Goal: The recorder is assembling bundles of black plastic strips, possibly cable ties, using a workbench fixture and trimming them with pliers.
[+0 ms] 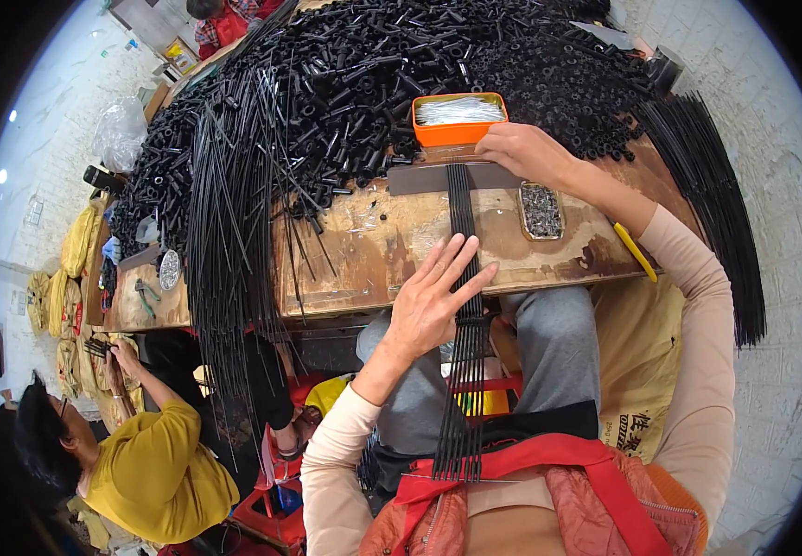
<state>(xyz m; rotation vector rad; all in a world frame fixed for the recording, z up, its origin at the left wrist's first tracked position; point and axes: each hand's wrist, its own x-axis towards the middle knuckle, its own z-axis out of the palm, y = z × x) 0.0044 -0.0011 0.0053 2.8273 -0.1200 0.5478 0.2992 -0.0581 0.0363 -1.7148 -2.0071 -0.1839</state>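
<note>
A row of thin black rods lies side by side, running from a dark flat strip on the table over its front edge towards my lap. My left hand rests flat on the rods near that edge, fingers stretched out. At the front right corner of an orange box, my right hand has its fingers bent together above the strip's right part. What its fingertips hold, if anything, is hidden. Thin white pieces fill the box. A small clear tray of tiny metallic parts stands below my right hand.
Black tubular parts are heaped across the back of the wooden table. Bundles of long black rods hang over its front left and right. A yellow-handled tool lies at the right edge. A co-worker in yellow sits at left.
</note>
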